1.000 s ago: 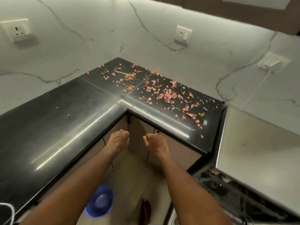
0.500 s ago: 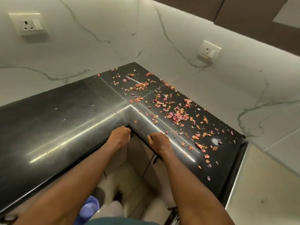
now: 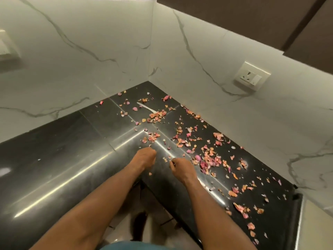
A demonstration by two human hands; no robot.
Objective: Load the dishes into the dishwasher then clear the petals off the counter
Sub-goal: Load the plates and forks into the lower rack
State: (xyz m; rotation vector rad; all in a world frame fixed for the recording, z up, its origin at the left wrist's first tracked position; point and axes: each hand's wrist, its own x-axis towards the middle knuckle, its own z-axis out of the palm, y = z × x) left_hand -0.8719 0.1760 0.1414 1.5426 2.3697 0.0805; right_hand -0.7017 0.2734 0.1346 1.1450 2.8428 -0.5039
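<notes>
1. Now we hold both hands low over the inner corner of the black tabletop (image 3: 59, 159), close to its front edge, we think because the nearest petals (image 3: 207, 159) begin exactly there.
2. Our left hand (image 3: 144, 157) has its fingers curled under, knuckles up. We cannot tell whether it holds something, because the fingertips are hidden.
3. Our right hand (image 3: 182, 168) is also curled, and thumb and forefinger seem to meet at the tip. A few small petal pieces lie just beside it, but whether it pinches one we cannot tell.
4. We judge that the petal step is only starting, since nearly all petals lie on the stone.
5. The petals look dry and curled, pink and orange, many broken into small flakes. They are scattered from the back corner along the right stretch of the tabletop, up to its end by the marble wall (image 3: 252, 123), with denser groups in the middle. The left stretch carries almost none.
6. Such light flakes will probably slide and scatter easily, so gathering them toward the edge with a flat hand may work better than picking them one by one.
7. A thin pale strip (image 3: 146, 107) lies among the petals near the back corner; what it is we cannot say.
</notes>
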